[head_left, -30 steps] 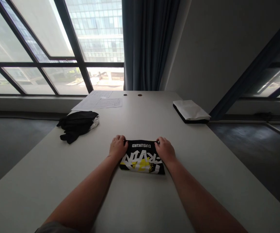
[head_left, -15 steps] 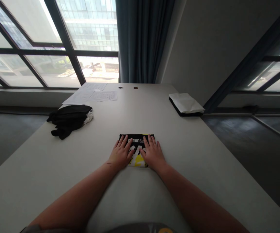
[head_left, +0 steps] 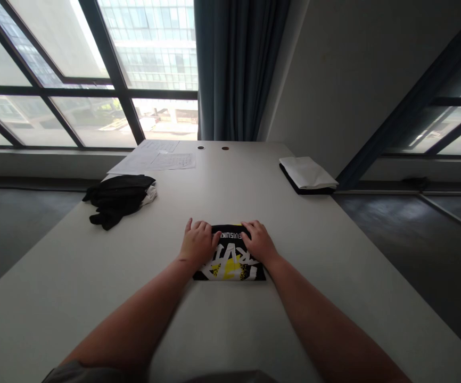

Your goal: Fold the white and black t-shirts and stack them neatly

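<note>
A folded black T-shirt with white lettering and yellow patches lies flat on the table in front of me. My left hand is over its far left corner, fingers bent over the edge and thumb on the printed top; the little finger sticks out. At the far right corner, my right hand has its fingers curled over the far edge with the thumb on the print. Both hands cover the shirt's upper corners, and the fingertips are partly hidden.
A crumpled heap of black clothing with a whitish part sits on the white table to the left. Sheets of paper lie behind it. Folded white cloth rests on a black piece at the right edge.
Both hands lay flat on the shirt with fingers spread; now their fingers are bent around its far corners. More of the print shows. The view has shifted slightly.
</note>
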`<action>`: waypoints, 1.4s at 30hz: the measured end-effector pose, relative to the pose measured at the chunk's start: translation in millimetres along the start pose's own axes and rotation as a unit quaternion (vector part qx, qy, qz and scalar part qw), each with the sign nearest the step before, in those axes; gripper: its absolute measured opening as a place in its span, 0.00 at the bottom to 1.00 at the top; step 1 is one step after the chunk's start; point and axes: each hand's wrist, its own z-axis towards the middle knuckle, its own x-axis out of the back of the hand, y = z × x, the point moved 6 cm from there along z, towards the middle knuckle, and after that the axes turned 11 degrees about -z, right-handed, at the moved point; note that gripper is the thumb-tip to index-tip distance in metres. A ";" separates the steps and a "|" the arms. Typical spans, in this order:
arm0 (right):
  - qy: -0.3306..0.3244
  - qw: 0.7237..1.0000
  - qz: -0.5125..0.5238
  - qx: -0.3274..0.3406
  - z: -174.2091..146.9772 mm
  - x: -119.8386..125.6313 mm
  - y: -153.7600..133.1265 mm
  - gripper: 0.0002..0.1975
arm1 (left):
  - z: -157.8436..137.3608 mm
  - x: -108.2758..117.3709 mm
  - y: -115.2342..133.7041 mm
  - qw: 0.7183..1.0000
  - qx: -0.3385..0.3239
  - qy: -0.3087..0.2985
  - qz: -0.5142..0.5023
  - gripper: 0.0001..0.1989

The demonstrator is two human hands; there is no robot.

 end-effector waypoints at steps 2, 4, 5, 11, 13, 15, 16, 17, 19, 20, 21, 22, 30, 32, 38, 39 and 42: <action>0.003 0.999 0.032 0.005 0.8 1.5 -2.4 0.20 | 5.2 -5.1 19.8 1.000 -0.023 -0.003 -0.002 0.22; 0.011 0.996 0.084 0.011 1.6 4.1 -3.0 0.19 | 14.9 -15.4 32.7 0.999 -0.043 -0.021 -0.017 0.22; 0.019 0.993 0.114 0.011 1.8 6.2 -2.1 0.18 | 20.4 -21.2 35.2 0.998 -0.047 -0.037 -0.021 0.21; 0.049 0.958 0.281 -0.042 -0.7 15.5 10.4 0.12 | 35.0 -31.6 19.5 0.990 -0.071 -0.114 -0.034 0.16; 0.029 0.932 0.353 -0.076 -1.9 12.0 13.0 0.13 | 33.1 -26.6 14.4 0.989 -0.081 -0.117 -0.044 0.16; 0.003 0.893 0.437 -0.108 -3.1 7.0 14.1 0.17 | 31.4 -23.1 9.5 0.988 -0.072 -0.127 -0.043 0.17; -0.014 0.869 0.481 -0.119 -3.6 4.7 13.8 0.20 | 31.1 -22.3 6.8 0.988 -0.060 -0.133 -0.038 0.18; -0.037 0.844 0.521 -0.125 -4.1 2.9 12.5 0.24 | 31.1 -21.8 4.0 0.988 -0.047 -0.140 -0.032 0.19; -0.098 0.804 0.573 -0.122 -5.6 1.8 7.8 0.34 | 32.1 -21.6 -1.7 0.988 -0.020 -0.152 -0.021 0.20; -0.137 0.793 0.582 -0.114 -6.9 2.4 4.6 0.39 | 32.9 -21.6 -4.1 0.988 -0.011 -0.155 -0.018 0.21; -0.176 0.786 0.583 -0.105 -8.5 3.6 1.3 0.43 | 33.6 -21.6 -6.1 0.987 -0.003 -0.157 -0.017 0.21; -0.209 0.783 0.579 -0.092 -10.1 5.7 -1.8 0.45 | 34.3 -21.5 -7.8 0.987 0.004 -0.158 -0.017 0.22; -0.294 0.848 0.441 0.003 -13.5 10.3 -11.8 0.25 | 35.7 -19.9 -9.7 0.988 0.041 -0.150 -0.002 0.22; -0.279 0.855 0.437 -0.005 -12.1 8.0 -10.4 0.25 | 35.8 -19.8 -10.3 0.988 0.046 -0.148 0.001 0.23; -0.281 0.839 0.465 -0.042 -12.5 6.1 -8.2 0.31 | 38.9 -16.4 -33.9 0.986 0.107 -0.127 0.020 0.24; -0.279 0.835 0.472 -0.048 -12.4 6.3 -6.1 0.32 | 39.6 -14.6 -42.0 0.984 0.131 -0.120 0.025 0.24; -0.255 0.831 0.490 -0.062 -9.8 6.0 7.4 0.33 | 41.5 -7.7 -65.0 0.976 0.190 -0.099 0.033 0.24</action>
